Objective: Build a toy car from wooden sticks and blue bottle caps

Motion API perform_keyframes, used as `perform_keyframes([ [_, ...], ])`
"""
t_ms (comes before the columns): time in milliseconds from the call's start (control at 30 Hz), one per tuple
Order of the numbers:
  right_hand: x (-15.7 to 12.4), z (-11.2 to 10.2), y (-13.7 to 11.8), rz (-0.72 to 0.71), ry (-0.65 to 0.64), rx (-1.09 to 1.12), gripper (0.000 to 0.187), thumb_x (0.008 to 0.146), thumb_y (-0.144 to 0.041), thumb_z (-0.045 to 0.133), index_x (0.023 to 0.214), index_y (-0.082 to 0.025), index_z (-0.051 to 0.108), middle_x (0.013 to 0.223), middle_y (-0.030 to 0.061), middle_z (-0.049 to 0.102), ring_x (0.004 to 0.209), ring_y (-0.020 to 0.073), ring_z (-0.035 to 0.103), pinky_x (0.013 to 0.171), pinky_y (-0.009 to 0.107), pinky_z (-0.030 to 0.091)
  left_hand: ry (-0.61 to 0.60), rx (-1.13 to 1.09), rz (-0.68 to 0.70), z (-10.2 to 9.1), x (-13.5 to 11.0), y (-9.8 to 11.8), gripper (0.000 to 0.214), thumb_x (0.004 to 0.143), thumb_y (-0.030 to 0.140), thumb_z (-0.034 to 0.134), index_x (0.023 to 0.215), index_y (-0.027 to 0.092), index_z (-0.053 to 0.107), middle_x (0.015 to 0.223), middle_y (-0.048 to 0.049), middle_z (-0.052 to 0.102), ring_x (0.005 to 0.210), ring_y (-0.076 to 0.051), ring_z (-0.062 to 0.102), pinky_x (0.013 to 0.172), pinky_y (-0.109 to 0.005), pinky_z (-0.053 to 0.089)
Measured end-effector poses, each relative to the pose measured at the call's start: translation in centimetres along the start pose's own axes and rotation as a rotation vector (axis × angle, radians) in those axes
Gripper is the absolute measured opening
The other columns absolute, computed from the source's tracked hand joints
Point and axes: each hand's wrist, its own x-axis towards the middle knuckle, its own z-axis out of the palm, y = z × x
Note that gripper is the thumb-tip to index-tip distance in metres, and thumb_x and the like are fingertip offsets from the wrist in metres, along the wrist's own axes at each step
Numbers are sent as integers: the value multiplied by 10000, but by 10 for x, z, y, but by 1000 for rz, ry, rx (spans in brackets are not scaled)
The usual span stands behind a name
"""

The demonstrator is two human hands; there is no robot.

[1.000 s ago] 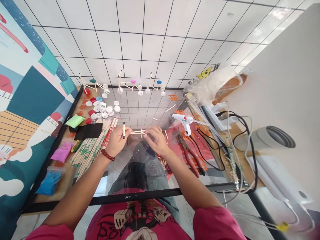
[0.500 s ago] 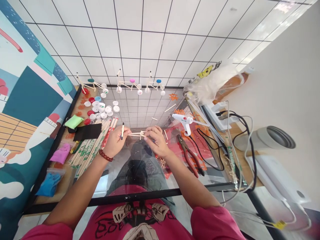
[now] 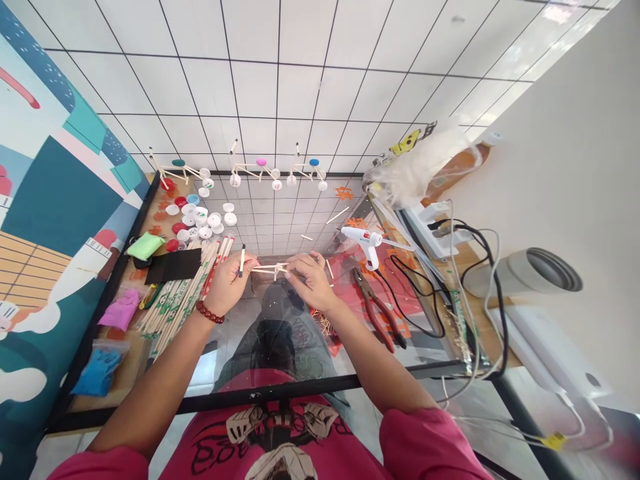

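Between my two hands, above the glass tabletop, is a small frame of thin wooden sticks (image 3: 273,269). My left hand (image 3: 231,280) pinches its left end, where a short crosspiece with black tips (image 3: 243,261) stands up by the fingers. My right hand (image 3: 309,280) has its fingers closed on the right end of the same frame. Fingers cover both ends, so the joints there are hidden. Along the far edge stand little stick tricycles with bottle-cap wheels, one with a pink seat (image 3: 261,162), one with a blue seat (image 3: 314,162), and one with a green seat (image 3: 179,163).
Left lie loose bottle caps (image 3: 201,213), wrapped chopsticks (image 3: 175,303), a black sheet (image 3: 173,265) and bags of green, pink and blue clay (image 3: 97,368). Right are a white glue gun (image 3: 365,243), red-handled pliers (image 3: 379,310), cables and a grey cup (image 3: 525,273).
The whole view has shifted slightly. Both hands keep hold of the stick frame, which looks turned only a little.
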Motion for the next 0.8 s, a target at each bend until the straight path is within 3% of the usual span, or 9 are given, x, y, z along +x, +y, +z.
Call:
perform_keyframes([
  [167, 0, 2, -2, -2, 7, 7, 143, 1001, -314, 552, 942, -268, 674, 1124, 24, 777, 1128, 210, 656, 1172, 494, 183, 15, -17, -21, 2, -1, 0, 293, 974, 376, 497, 841, 210, 698, 954, -86, 784, 965, -229, 733, 889, -365, 572],
  [467, -1, 10, -3, 1, 112, -22, 194, 968, -368, 625, 1073, -271, 756, 1104, 62, 708, 1095, 234, 637, 1060, 461, 352, 33, -46, -10, 2, 6, 0, 270, 972, 377, 511, 844, 209, 679, 922, -77, 767, 907, -214, 715, 840, -347, 564],
  [800, 0, 12, -2, 30, 169, -1, 161, 971, -368, 625, 968, -265, 748, 1108, 60, 759, 1091, 237, 672, 1058, 468, 374, -9, -77, -68, 4, 9, -5, 231, 923, 412, 600, 877, 208, 699, 891, -60, 761, 805, -199, 715, 730, -314, 566],
])
